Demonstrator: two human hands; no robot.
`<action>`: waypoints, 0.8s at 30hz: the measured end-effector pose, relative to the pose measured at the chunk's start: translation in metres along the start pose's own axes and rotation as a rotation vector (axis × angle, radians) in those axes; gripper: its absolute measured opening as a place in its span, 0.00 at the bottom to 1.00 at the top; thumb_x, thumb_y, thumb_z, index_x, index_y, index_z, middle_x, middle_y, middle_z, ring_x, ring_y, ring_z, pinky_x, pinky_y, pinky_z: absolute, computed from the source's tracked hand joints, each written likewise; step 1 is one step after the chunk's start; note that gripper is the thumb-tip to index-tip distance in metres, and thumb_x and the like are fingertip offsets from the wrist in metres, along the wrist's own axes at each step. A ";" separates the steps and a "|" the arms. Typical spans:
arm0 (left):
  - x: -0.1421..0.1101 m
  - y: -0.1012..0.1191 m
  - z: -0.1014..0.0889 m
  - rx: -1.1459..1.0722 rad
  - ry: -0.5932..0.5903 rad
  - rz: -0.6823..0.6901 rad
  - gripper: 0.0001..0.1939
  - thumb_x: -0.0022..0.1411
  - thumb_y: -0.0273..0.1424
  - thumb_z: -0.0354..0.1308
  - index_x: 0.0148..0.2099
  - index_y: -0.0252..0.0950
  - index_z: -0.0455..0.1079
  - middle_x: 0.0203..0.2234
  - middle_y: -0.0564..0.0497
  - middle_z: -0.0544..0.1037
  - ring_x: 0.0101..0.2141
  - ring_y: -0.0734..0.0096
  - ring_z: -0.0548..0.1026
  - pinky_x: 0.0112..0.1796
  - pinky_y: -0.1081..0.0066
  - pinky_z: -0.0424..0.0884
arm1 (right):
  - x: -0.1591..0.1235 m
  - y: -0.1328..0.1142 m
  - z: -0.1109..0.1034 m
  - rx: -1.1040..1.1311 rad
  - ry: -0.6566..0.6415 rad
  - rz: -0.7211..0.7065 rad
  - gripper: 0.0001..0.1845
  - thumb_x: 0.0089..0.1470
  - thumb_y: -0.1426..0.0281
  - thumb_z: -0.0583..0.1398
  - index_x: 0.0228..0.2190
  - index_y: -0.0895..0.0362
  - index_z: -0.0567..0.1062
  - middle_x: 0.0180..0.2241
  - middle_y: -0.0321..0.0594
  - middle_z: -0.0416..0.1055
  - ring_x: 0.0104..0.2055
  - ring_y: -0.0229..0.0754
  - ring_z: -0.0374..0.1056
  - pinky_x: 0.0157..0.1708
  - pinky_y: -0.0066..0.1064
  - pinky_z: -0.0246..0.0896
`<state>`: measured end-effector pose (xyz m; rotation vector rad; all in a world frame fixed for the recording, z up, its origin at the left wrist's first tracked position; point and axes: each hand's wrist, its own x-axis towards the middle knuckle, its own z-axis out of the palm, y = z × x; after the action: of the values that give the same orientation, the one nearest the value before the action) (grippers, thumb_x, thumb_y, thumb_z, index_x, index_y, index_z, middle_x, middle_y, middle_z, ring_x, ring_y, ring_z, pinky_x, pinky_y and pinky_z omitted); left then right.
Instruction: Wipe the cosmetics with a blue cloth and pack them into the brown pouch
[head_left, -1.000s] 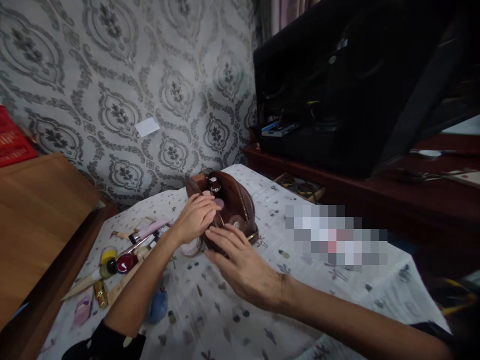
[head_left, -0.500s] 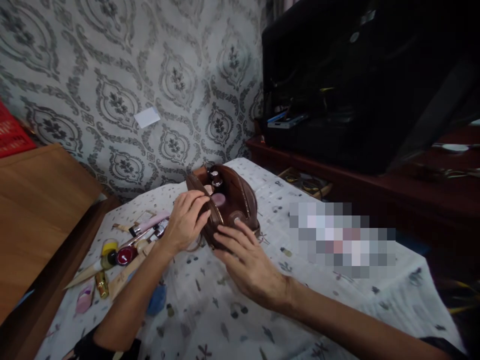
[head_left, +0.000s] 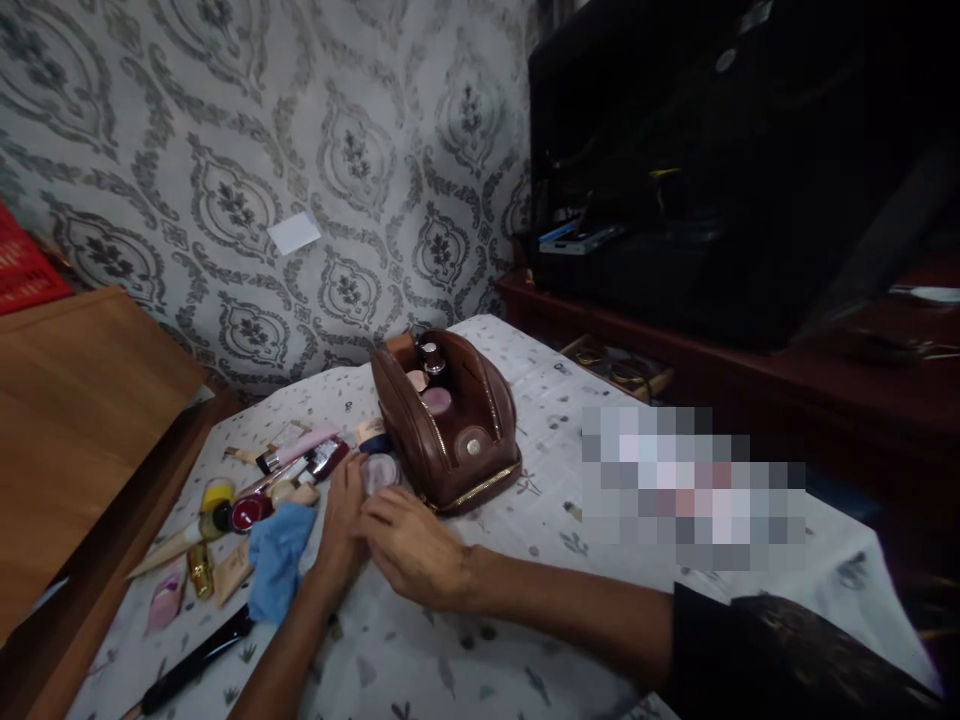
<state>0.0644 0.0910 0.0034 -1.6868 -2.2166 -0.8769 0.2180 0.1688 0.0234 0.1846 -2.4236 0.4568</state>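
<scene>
A round clear-and-pale jar (head_left: 381, 473) sits beside the near left side of a brown leather makeup bag (head_left: 442, 440). My left hand (head_left: 345, 510) has its fingers along the jar's left edge. At its near edge, the bent fingers of my right hand (head_left: 416, 548) close in, partly hiding the grip. The bag stands with its zip undone; inside are a pink round compact (head_left: 436, 402), a beige round item (head_left: 417, 380) and a dark bottle with a silvery cap (head_left: 431, 358). A cream-and-dark-blue container (head_left: 371, 435) lies just behind the jar.
Left of my hands lie a blue cloth (head_left: 281, 560), a black-handled brush (head_left: 199, 655), a dark red round pot (head_left: 250, 512), a yellow-lidded jar (head_left: 217, 495), a gold tube (head_left: 200, 570) and a pink item (head_left: 166, 600). A blurred patch (head_left: 697, 480) covers something at right.
Both hands have left the bag's opening and moved down and left to the jar beside it. The bag's near side, the blue cloth and the black-handled brush now show more fully.
</scene>
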 end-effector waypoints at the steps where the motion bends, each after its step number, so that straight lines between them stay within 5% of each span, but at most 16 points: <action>1: -0.004 -0.004 0.004 -0.022 0.003 -0.015 0.24 0.62 0.24 0.47 0.61 0.37 0.58 0.53 0.41 0.68 0.57 0.55 0.66 0.57 0.50 0.64 | 0.002 0.002 0.004 0.034 0.013 0.037 0.08 0.55 0.78 0.56 0.37 0.59 0.74 0.38 0.46 0.74 0.43 0.46 0.66 0.47 0.38 0.63; 6: -0.011 -0.007 0.015 -0.087 -0.025 -0.096 0.23 0.62 0.25 0.47 0.60 0.37 0.58 0.51 0.41 0.70 0.54 0.55 0.68 0.55 0.50 0.66 | -0.005 0.012 0.024 0.210 0.100 0.185 0.12 0.57 0.80 0.54 0.41 0.59 0.73 0.40 0.45 0.73 0.45 0.44 0.66 0.47 0.35 0.66; 24: -0.014 -0.006 0.013 -0.104 -0.059 -0.093 0.30 0.57 0.25 0.51 0.63 0.32 0.55 0.50 0.39 0.68 0.52 0.53 0.67 0.53 0.52 0.66 | -0.011 0.016 0.028 0.312 0.104 0.176 0.19 0.55 0.82 0.53 0.45 0.57 0.73 0.41 0.45 0.72 0.46 0.45 0.67 0.46 0.39 0.70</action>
<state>0.0658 0.0863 -0.0165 -1.6867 -2.3433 -0.9932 0.2067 0.1739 -0.0085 0.0790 -2.2652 0.9025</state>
